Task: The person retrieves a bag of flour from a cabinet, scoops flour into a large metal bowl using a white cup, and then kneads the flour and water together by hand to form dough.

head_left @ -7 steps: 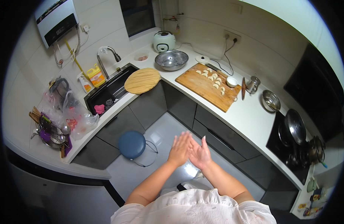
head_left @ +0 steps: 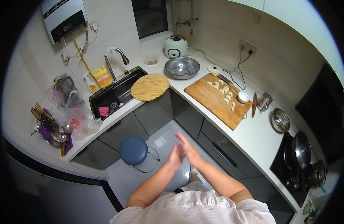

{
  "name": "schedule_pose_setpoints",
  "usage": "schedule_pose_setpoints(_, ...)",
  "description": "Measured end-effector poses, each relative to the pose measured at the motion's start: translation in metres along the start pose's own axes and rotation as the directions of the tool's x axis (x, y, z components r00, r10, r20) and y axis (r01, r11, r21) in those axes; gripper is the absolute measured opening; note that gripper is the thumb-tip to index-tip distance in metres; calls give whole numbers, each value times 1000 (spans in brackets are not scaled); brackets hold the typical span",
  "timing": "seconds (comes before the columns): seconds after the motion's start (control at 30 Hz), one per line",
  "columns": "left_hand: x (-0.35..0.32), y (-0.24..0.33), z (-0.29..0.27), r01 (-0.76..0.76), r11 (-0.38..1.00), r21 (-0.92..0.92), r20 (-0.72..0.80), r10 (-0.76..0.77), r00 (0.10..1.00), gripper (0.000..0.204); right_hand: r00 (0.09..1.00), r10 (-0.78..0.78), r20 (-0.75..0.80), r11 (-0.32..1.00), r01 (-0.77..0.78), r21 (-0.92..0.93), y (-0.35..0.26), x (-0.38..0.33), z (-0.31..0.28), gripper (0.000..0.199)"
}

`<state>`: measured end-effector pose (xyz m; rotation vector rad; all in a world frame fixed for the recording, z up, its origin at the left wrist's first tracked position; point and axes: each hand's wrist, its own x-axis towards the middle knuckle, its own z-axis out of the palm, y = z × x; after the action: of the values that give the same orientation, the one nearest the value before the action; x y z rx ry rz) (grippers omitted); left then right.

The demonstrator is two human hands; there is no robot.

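Above the floor, my left hand (head_left: 175,156) and my right hand (head_left: 189,150) meet palm to palm in front of my body. Their fingers are stretched out, slightly blurred, and I see nothing held in either one. Beyond them on the counter lies a wooden cutting board (head_left: 206,98) with several crescent-shaped dumplings (head_left: 226,89), a small white bowl (head_left: 243,97) and a knife partly visible at its back edge. A wooden rolling pin (head_left: 254,105) rests just right of the board. Left of the board stands a wide metal basin (head_left: 182,68).
A round slatted board (head_left: 150,87) overhangs the front of the dark sink (head_left: 124,84). The blue stool (head_left: 134,151) stands on the floor left of my hands. Pans (head_left: 301,150) sit on the hob at right. Plastic bags (head_left: 80,118) and a utensil rack crowd the left counter.
My hands have turned against each other, the right now reaching higher than the left. The whole view has shifted, and my foot now shows below the hands.
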<state>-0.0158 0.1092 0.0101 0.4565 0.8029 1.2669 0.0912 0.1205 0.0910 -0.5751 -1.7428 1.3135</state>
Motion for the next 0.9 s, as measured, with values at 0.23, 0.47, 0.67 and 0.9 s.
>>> schedule_pose_setpoints(0.23, 74, 50, 85, 58, 973, -222, 213, -10, 977, 66, 969, -212, 125, 679, 239, -695, 52, 93, -96, 34)
schedule_pose_setpoints(0.47, 172, 75, 91, 155, 985, -77, 259, -131, 957, 55, 940, 145, -310, 658, -326, -679, 151, 115, -265, 29)
schedule_pose_setpoints(0.67, 228, 106, 20, 124, 984, -127, -142, -141, 980, 41, 685, 596, -419, 736, -675, -56, 224, 93, -323, 26)
schedule_pose_setpoints(0.9, 341, 148, -18, 56, 988, -142, -320, -99, 942, 40, 590, 768, -248, 640, -693, 333, 223, 125, -307, 23)
